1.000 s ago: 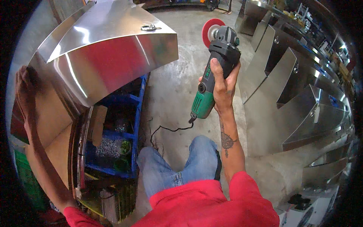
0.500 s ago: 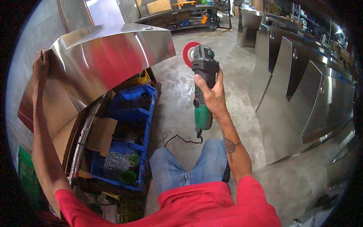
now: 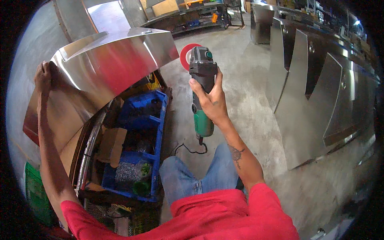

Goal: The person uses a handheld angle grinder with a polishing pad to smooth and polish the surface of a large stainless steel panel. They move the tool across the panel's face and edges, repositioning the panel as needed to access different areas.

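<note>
My right hand (image 3: 213, 100) is wrapped round a green and black angle grinder (image 3: 204, 122), held upright over the floor. A red disc (image 3: 185, 60) is fitted at its upper end, a little apart from the right end of a shiny bent stainless-steel panel (image 3: 120, 66). From the grinder's lower end a black cord (image 3: 192, 151) hangs toward the floor. At the panel's left edge, my left hand (image 3: 43, 78) grips the metal with bent fingers; part of the grip is hidden. The panel reflects the red of my shirt and rests above a workbench.
Below the panel a blue divided bin (image 3: 160, 132) holds a cardboard piece (image 3: 112, 146) and green items. Several steel panels (image 3: 296, 116) stand along the right. A green crate (image 3: 36, 192) is at lower left. Shelving (image 3: 192, 16) stands at the back, beyond the concrete floor (image 3: 248, 100).
The grinder in my right hand has moved left, its disc closer to the panel's right end. My left hand stays on the panel's edge. The view has shifted slightly.
</note>
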Demonstrator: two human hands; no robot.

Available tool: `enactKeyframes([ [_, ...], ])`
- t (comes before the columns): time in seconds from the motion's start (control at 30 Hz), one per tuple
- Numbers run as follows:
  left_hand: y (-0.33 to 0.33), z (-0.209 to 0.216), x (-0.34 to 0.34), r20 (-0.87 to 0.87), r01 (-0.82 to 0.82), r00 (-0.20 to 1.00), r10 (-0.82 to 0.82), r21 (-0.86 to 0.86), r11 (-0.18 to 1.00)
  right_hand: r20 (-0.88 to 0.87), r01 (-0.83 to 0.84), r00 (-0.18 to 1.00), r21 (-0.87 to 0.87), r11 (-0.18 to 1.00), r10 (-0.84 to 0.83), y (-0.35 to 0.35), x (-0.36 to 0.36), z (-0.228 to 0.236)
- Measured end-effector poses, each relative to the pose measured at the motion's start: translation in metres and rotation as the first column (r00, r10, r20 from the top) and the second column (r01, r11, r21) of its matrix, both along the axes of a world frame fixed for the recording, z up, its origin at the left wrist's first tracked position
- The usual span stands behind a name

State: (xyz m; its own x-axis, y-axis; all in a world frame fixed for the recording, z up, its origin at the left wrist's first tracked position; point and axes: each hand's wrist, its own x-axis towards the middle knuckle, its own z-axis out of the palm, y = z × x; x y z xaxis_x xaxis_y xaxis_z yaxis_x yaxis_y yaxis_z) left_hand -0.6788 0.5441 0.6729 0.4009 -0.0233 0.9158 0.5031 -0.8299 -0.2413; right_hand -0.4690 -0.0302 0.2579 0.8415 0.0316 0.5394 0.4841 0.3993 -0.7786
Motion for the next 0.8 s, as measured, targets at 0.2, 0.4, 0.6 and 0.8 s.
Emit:
enactKeyframes([
  [0.2, -0.033, -0.024, 0.01, 0.028, -0.023, 0.999, 0.021, 0.056, 0.998, 0.16, 0.153, 0.976, -0.043, 0.987, -0.144, 0.021, 0.022, 0.039],
  [0.4, -0.061, -0.053, 0.016, 0.082, -0.067, 0.995, 0.056, 0.14, 0.988, 0.331, 0.398, 0.877, -0.09, 0.913, -0.349, 0.037, 0.032, 0.06],
  [0.6, -0.044, -0.046, 0.004, -0.026, -0.214, 0.973, 0.229, 0.265, 0.94, 0.325, 0.413, 0.879, -0.152, 0.898, -0.349, 0.041, 0.031, 0.061],
  [0.8, -0.06, -0.05, 0.005, -0.028, -0.192, 0.979, 0.203, 0.223, 0.956, 0.375, 0.458, 0.848, -0.16, 0.875, -0.375, 0.042, 0.037, 0.057],
])
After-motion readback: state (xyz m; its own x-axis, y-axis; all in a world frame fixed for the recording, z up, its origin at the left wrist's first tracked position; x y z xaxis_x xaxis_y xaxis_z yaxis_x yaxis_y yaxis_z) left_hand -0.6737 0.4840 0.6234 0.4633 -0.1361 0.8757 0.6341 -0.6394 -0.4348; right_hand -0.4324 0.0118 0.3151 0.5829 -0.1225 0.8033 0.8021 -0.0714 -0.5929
